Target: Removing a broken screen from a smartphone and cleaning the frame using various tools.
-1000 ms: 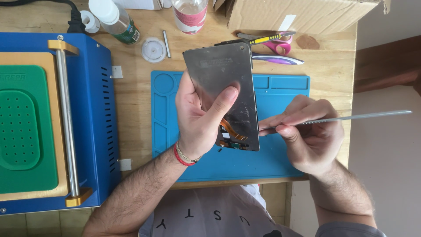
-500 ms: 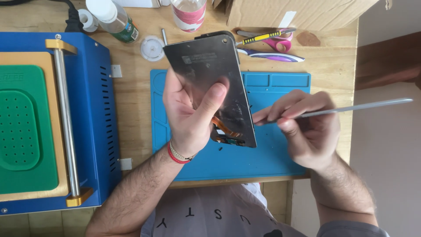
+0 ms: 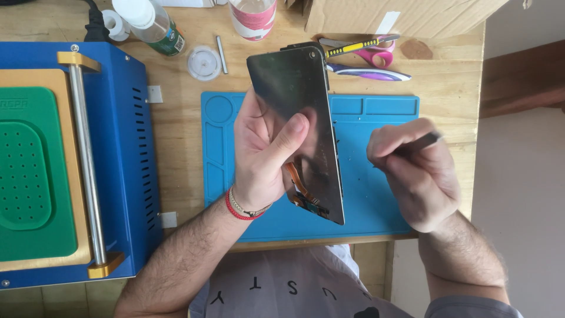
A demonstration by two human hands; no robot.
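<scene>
My left hand (image 3: 265, 156) grips a dark phone screen panel (image 3: 300, 112) and holds it tilted above the blue work mat (image 3: 376, 194). An orange flex cable (image 3: 300, 188) hangs from the panel's lower end, by my palm. My thumb presses on the panel's face. My right hand (image 3: 412, 171) is a short way to the right of the panel, apart from it, with its fingers closed around a thin metal tool (image 3: 421, 143) of which only a short dark piece shows.
A blue machine with a green pad (image 3: 26, 171) and a steel bar fills the left. At the back stand a bottle (image 3: 150, 20), a jar (image 3: 253, 17), a cardboard box (image 3: 400, 15), scissors (image 3: 365, 53) and a small round lid (image 3: 204, 62). The wooden table ends at the right.
The panel has turned more upright and edge-on. My right hand has drawn back from the panel's edge to the right and turned the tool, so its long shaft no longer shows.
</scene>
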